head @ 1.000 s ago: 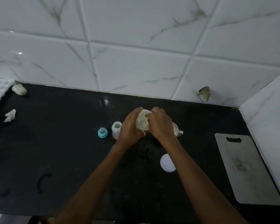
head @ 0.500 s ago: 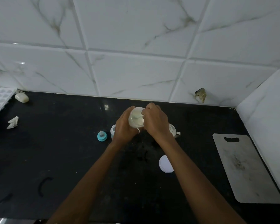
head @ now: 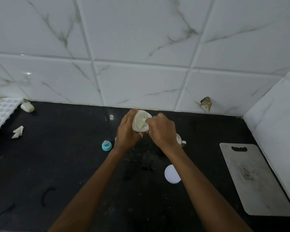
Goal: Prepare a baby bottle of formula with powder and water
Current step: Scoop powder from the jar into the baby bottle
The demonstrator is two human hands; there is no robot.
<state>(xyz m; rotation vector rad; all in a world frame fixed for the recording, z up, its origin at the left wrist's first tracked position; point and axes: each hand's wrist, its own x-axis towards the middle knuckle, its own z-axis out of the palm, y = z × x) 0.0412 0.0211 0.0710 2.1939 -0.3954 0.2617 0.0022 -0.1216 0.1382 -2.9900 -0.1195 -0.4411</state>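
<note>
Jar [head: 141, 123] held near wall, open counter [head: 57, 164] in front.

The left hand [head: 126, 133] hides nearly all of the baby bottle behind it. The right hand [head: 162, 131] covers most of a white cup [head: 180, 140]. The ice tray [head: 2, 113] is cut off at the left edge.

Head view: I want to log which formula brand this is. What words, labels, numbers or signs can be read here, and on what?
None can be read. The powder jar held in the left hand shows no label toward the camera. The white lid, teal bottle cap and cutting board bear no visible print.
</note>
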